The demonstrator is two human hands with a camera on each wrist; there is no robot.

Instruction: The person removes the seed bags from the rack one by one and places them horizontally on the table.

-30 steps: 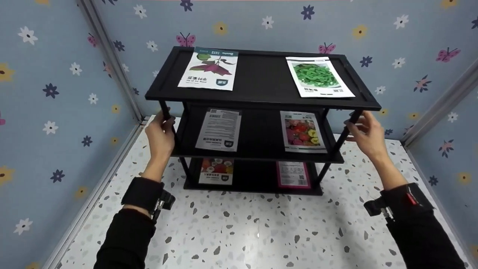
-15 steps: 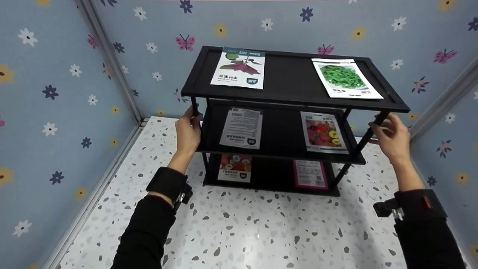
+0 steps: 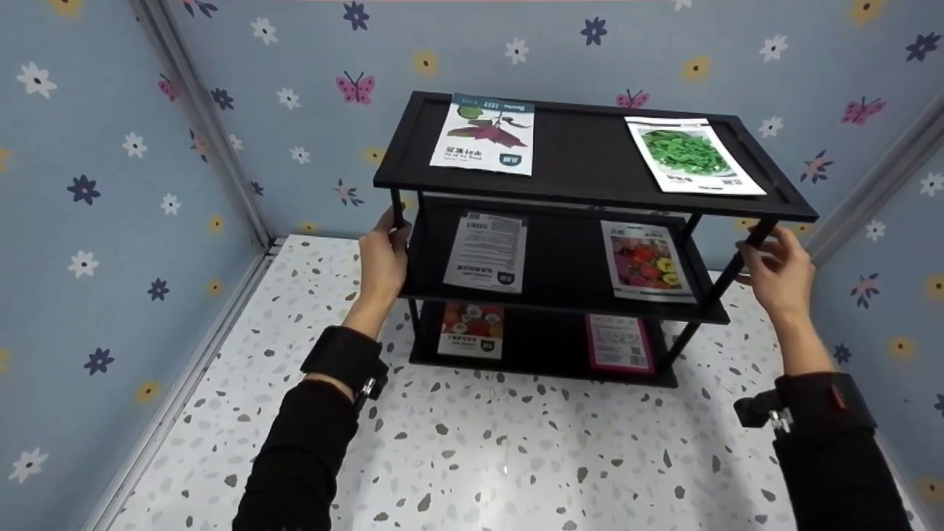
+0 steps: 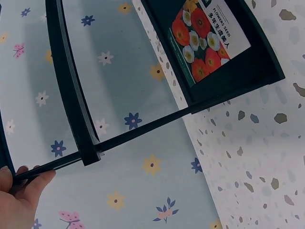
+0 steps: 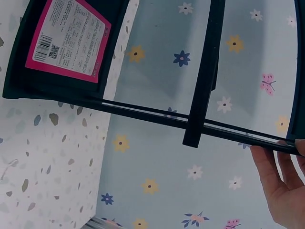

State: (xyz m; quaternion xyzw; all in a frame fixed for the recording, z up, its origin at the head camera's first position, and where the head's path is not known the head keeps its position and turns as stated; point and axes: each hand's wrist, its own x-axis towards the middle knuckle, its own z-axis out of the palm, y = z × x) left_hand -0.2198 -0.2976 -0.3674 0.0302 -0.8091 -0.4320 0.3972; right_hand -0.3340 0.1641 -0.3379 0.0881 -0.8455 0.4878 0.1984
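Note:
A black three-tier shelf rack stands on the speckled floor near the back wall. My left hand grips its front left post just under the top tier. My right hand grips the front right post at the same height. In the left wrist view the left hand's fingers curl round the thin black post. The right hand's fingers wrap the post in the right wrist view. Seed packets lie on every tier: a purple-leaf packet and a green-leaf packet on top.
The middle tier carries a grey-backed packet and a flower packet. The bottom tier holds a red-flower packet and a pink-edged packet. Flowered blue walls close in the left, back and right.
The rack with both hands on its posts has shifted right across the view over the last second, and only slightly in the last half second. Both grips are unchanged.

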